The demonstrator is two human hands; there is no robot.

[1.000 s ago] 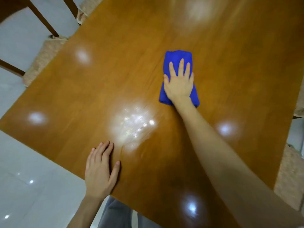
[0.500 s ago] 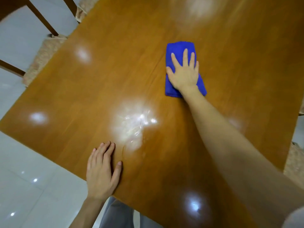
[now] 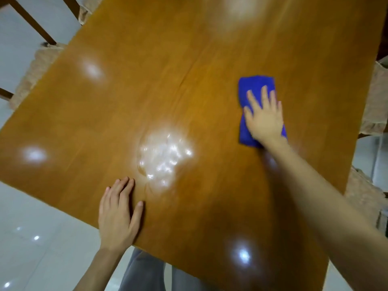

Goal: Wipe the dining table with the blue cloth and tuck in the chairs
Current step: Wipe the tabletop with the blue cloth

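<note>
Blue folded cloth (image 3: 255, 85) lies flat at centre right of the frame on the glossy orange-brown wooden worktop (image 3: 189, 80). Head view: the right-hand grip (image 3: 265, 118) is spread, fingers straight, palm pressing the cloth down, evidently for wiping. The left-hand grip (image 3: 117, 215) rests spread and flat at the near edge, probably bracing. Blur softens the right fingers. Wooden chairs with beige seat pads (image 3: 45, 57), upper left and right, are cut off; tucking unverifiable.

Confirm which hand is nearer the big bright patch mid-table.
Left. The left hand lies flat, fingertips just short of the big bright patch; the right hand presses the blue cloth farther off, to the patch's right.
</note>
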